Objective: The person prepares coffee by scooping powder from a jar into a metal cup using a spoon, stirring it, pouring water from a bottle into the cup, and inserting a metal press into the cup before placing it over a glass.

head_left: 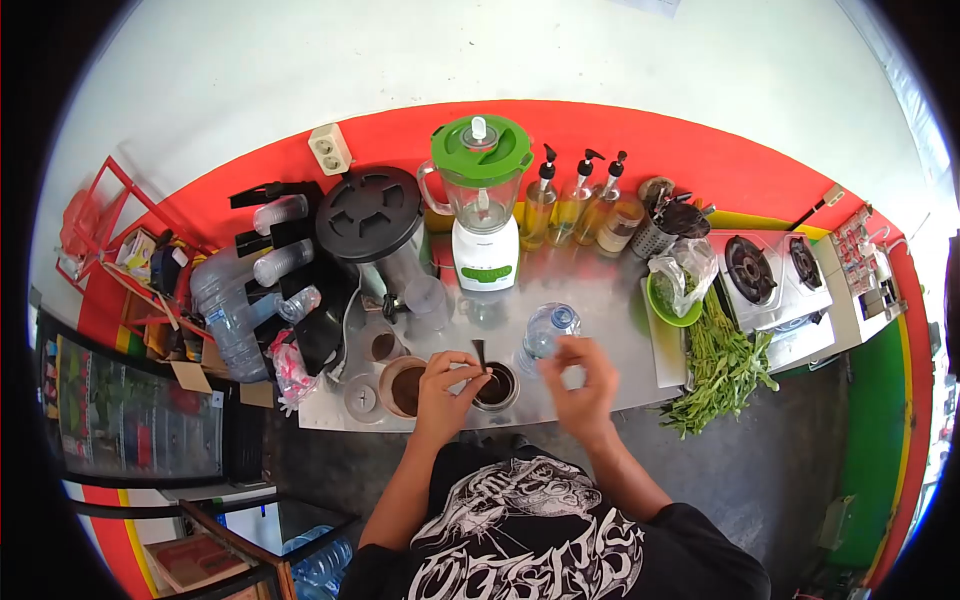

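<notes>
My left hand [448,390] is closed, thumb and index finger pinched on a slim dark spoon [479,350] that stands up with its wider end on top. Its lower part goes down at a round container [513,398] with dark contents. Left of that hand, partly behind it, is a tub of brown powder [403,388]. My right hand [584,385] is raised off the table, thumb and index finger apart, with nothing visible between them. Just behind it stands a clear plastic bottle [545,325] with a blue cap.
A green-lidded blender [485,215], pump bottles [540,205] and a black-lidded bin [370,215] line the wall. Clear cups [365,398] sit at the left. On the right are leafy greens [715,370], a green bowl [675,300] and a gas stove [765,275].
</notes>
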A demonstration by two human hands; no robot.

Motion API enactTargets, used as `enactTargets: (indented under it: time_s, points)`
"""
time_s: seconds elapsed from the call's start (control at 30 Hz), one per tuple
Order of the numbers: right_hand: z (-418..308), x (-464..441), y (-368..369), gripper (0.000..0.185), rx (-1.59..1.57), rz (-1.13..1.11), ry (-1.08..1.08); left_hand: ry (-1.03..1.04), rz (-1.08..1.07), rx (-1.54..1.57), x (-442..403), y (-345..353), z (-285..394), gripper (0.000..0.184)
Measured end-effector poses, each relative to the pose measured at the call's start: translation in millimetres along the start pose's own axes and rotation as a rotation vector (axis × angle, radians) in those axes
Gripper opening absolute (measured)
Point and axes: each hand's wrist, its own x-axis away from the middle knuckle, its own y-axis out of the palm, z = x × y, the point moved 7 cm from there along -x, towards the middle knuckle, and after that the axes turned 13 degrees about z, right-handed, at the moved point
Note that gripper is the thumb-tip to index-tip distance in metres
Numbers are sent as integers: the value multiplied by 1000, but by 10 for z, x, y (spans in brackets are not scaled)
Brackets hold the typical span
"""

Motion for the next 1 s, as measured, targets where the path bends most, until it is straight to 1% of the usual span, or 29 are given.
enactTargets:
  time_s: [0.03,0.1,0.13,0.2,0.23,0.27,0.33,0.37,0.43,0.47,0.53,0.63,0.7,0.73,0.8,0.87,0.93,0.97,1.0]
  points:
    - [169,16,-101,41,9,-1,-4,-29,13,11,7,-9,-54,16]
    - [670,63,-369,75,112,170,126,-66,41,21,30,-17,-127,12]
    - [782,71,-366,75,117,165,122,-70,45,26,26,-15,-134,12]
    - [1046,104,-223,107,137,-5,142,-100,58,77,12,-14,-149,11]
    - [1249,156,-109,124,151,-120,232,-101,63,79,5,-9,-143,11]
    - [1383,188,-42,124,152,-123,230,-112,79,92,3,-9,-137,11]
    - [1469,206,213,116,136,-232,272,-127,100,103,21,-17,-133,10]
    - [1488,194,271,116,134,-239,269,-163,102,113,34,-12,-168,10]
    - [1517,167,397,103,-60,-215,430,-198,114,117,25,-33,-189,10]
    - [1527,179,440,103,-66,-223,429,-170,113,98,22,-43,-174,10]
    - [1557,180,443,91,-113,-149,396,-147,120,73,35,-77,-150,10]
    - [1449,145,407,90,-107,-230,368,-136,141,18,35,-100,-138,13]
    - [1328,62,310,91,-70,-251,351,-274,97,119,57,-67,-231,17]
    - [1275,27,260,91,-35,-266,337,-281,100,118,51,-76,-232,17]
    - [1188,-45,167,91,-36,-290,316,-228,73,94,23,-65,-186,20]
    - [1079,-135,48,92,-38,-306,294,-261,49,124,38,-42,-222,21]
    - [914,-206,-24,93,99,-413,196,-287,20,154,59,-18,-278,22]
    - [831,-250,-66,93,101,-408,198,-318,9,181,75,-4,-334,23]
    - [757,-271,-81,95,128,-453,214,-348,-2,207,85,10,-376,24]
